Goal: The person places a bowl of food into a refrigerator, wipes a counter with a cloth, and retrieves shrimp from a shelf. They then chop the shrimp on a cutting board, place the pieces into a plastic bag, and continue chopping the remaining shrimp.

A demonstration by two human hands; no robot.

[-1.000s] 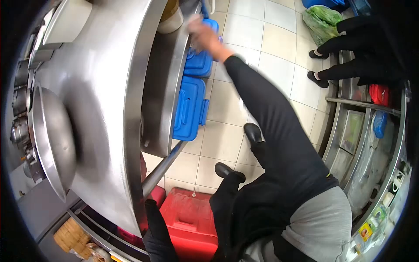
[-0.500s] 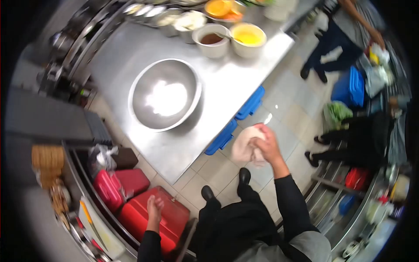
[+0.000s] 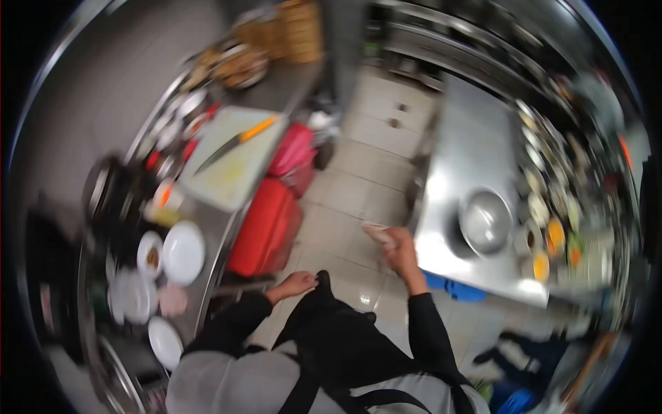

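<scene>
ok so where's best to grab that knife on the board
Best bet is the knife's orange handle, coming from the aisle side. The handle lies by the board's aisle-side edge, while the blade points away across the board. The left hand looks empty, so it would likely suit. Blur hides which way the sharp edge faces.

Glossy s/steel counter [image 3: 472, 152], matt cloth [image 3: 376, 233]

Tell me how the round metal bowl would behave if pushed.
The bowl would probably slide easily, since the metal worktop looks smooth. It seems empty, so it is likely light for its size. Its shiny metal wall should stay stiff.
</scene>
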